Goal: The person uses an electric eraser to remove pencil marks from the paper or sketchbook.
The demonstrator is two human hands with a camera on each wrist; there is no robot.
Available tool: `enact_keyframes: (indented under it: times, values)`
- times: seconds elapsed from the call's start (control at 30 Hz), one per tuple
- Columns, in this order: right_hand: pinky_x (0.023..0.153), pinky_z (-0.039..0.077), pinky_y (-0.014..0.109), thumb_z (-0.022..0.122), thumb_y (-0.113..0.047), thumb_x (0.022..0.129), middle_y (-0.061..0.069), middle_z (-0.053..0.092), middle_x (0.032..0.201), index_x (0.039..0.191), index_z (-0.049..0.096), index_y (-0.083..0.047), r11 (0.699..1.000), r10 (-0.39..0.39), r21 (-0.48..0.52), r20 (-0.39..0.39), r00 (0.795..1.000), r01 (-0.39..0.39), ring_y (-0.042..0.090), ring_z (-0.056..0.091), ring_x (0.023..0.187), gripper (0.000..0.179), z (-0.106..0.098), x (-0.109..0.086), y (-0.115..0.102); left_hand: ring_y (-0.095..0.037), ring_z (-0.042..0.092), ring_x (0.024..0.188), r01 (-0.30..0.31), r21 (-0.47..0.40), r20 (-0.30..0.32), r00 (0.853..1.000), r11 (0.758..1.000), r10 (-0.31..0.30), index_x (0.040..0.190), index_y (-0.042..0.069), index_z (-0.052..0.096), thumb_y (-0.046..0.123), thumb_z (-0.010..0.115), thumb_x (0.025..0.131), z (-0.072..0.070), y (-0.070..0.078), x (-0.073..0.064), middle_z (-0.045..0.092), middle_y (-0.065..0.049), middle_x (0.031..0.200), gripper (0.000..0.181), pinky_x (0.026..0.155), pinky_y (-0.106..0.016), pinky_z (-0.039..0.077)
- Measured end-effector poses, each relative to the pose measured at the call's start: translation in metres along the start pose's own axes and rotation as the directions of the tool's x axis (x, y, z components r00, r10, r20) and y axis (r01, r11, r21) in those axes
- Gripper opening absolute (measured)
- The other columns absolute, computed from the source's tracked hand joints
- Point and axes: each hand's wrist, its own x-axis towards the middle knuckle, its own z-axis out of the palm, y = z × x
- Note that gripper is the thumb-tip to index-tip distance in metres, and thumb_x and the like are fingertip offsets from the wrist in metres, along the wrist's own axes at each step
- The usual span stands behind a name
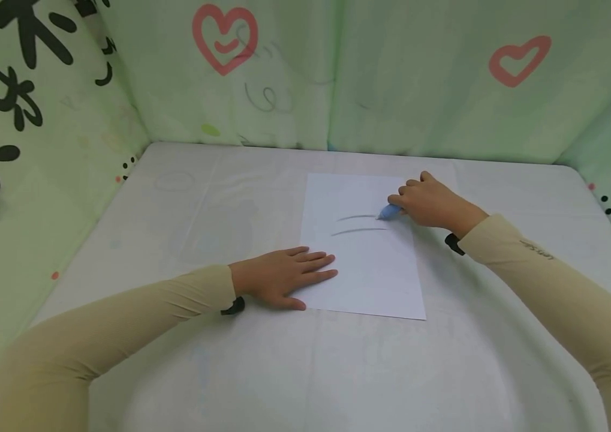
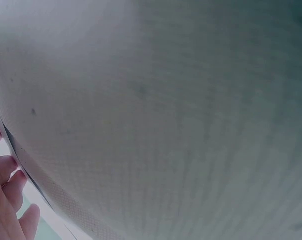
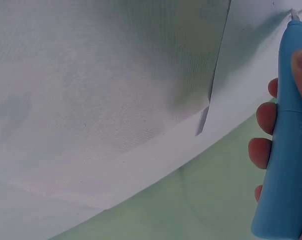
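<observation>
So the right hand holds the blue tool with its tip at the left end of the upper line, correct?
Not quite: in the head view, the right hand holds the blue tool with its tip at the right end of the upper line.

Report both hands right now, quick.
Left hand: open, spread across the left edge of the white paper.
Right hand: closed, holding a blue pen-shaped tool by its body.
</observation>
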Motion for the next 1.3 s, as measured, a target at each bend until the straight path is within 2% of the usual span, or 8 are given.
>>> enact_keyframes:
  times: [0.17, 0.5, 1.3]
  values:
    - [0.065, 0.040, 0.041, 0.070, -0.011, 0.081, 0.013, 0.064, 0.081, 0.097, 0.062, -0.007, 1.000, 0.014, -0.007, 0.020, 1.000, -0.014, 0.028, 0.058, 0.072, 0.019, -0.0010, 0.0015, 0.0009, -0.022, 0.014, 0.147, -0.003, -0.001, -0.002, 1.000, 1.000, 0.003, 0.152, 0.013, 0.015, 0.053, 0.038, 0.095, -0.0006, 0.0001, 0.0004, 0.012, -0.008, 0.159, 0.073, 0.120, -0.041, 0.015]
    - [0.066, 0.041, 0.042, 0.071, -0.011, 0.081, 0.013, 0.064, 0.082, 0.098, 0.062, -0.007, 1.000, 0.014, -0.006, 0.024, 1.000, -0.014, 0.028, 0.058, 0.073, 0.019, 0.0006, 0.0027, 0.0020, -0.020, 0.009, 0.148, 0.016, 0.004, 0.034, 0.999, 1.000, -0.016, 0.152, 0.015, 0.011, 0.054, 0.036, 0.095, -0.0011, -0.0003, 0.0019, 0.008, -0.006, 0.160, 0.074, 0.120, -0.039, 0.012]
    - [0.063, 0.037, 0.039, 0.070, -0.011, 0.081, 0.012, 0.063, 0.078, 0.095, 0.060, -0.007, 1.000, 0.013, -0.009, 0.012, 1.000, -0.012, 0.027, 0.056, 0.069, 0.017, 0.0052, 0.0056, 0.0028, -0.021, 0.011, 0.148, 0.015, 0.010, 0.026, 1.000, 1.000, -0.015, 0.152, 0.015, 0.012, 0.055, 0.036, 0.095, 0.0021, -0.0033, 0.0042, 0.009, -0.006, 0.160, 0.074, 0.120, -0.040, 0.013]
